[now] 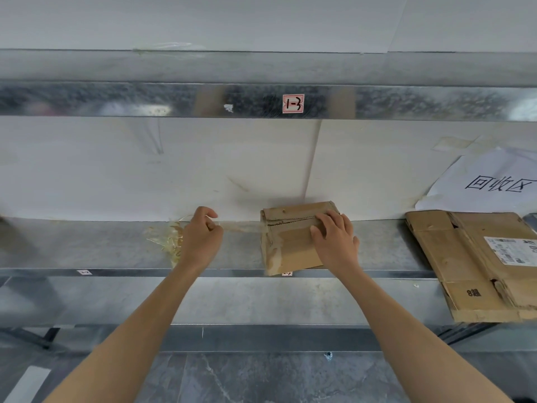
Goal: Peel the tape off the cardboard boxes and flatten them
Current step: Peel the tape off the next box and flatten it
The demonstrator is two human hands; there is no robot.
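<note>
Shelf inventory, as I logged it remotely:

1. Small cardboard box (290,251): sat at front edge of metal shelf (101,245), approx. mid-view. I judged it light, thin-walled, w/ worn corners, so likely to skid unless pinned.
2. Tape strip (241,226): clear, stretched taut from box's top seam to the left. Prob. thin, sticky, apt to split. Best held close to the seam, pulled low & steady.
3. Left hand (200,234): fingers curled, pinching strip's free end.
4. Right hand (334,239): fingers spread, near straight, pressing box top, gripping nothing.
5. Tape wad (171,239): crumpled, just beside left hand.
6. Flattened cardboard (465,257): far right, overhanging shelf edge.
7. Room: paper sign (494,181) on white back wall, upper shelf rail (116,100) overhead, grey tile floor (261,379) below.
</note>
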